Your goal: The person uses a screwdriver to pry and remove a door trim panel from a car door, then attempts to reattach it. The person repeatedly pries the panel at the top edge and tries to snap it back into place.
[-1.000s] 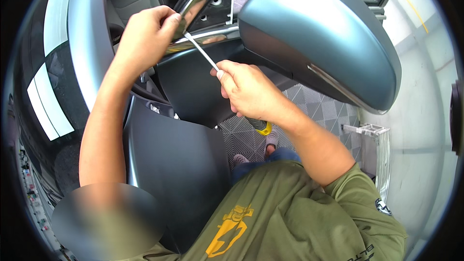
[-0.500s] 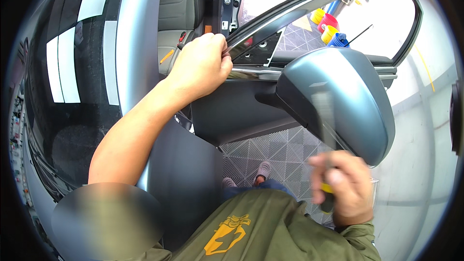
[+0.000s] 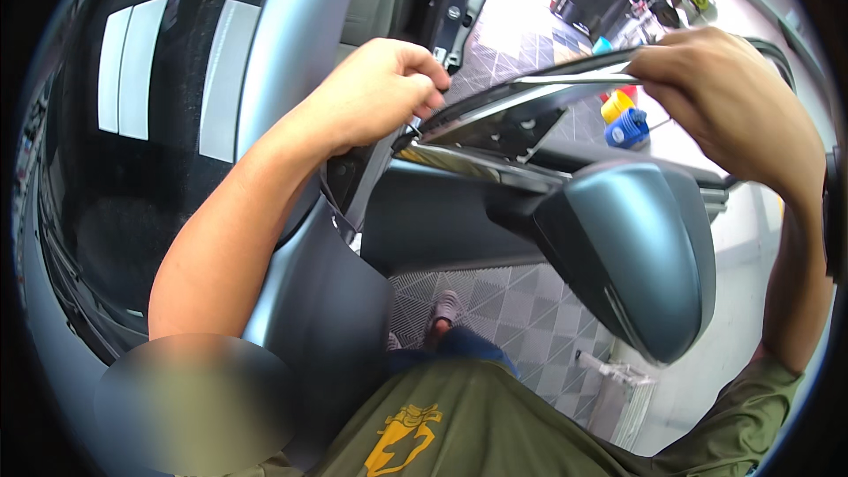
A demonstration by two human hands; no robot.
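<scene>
A car door stands open, its window frame [image 3: 481, 110] slanting away to the right. My left hand [image 3: 380, 93] is at the frame's front corner, fingers curled and thumb drawn to them; whether anything is between them is hidden. My right hand [image 3: 724, 97] grips a screwdriver [image 3: 574, 80] over the frame. Its slim metal shaft points left along the upper edge toward my left hand; the handle is hidden in my fist. Below sits the blue-grey side mirror [image 3: 618, 247] on the dark lower door panel [image 3: 442, 221].
At left are the windshield [image 3: 124, 212], light blue pillar [image 3: 287, 44] and fender [image 3: 331, 300]. Beyond the door stand a blue bucket [image 3: 625, 128] and a yellow bucket [image 3: 616, 106]. A metal step stand [image 3: 627, 380] is below the mirror, on patterned floor tiles [image 3: 530, 300].
My right hand has risen from below the mirror to above the window frame, with the screwdriver now level. My left hand's fingers have come off the frame edge. The view has shifted.
</scene>
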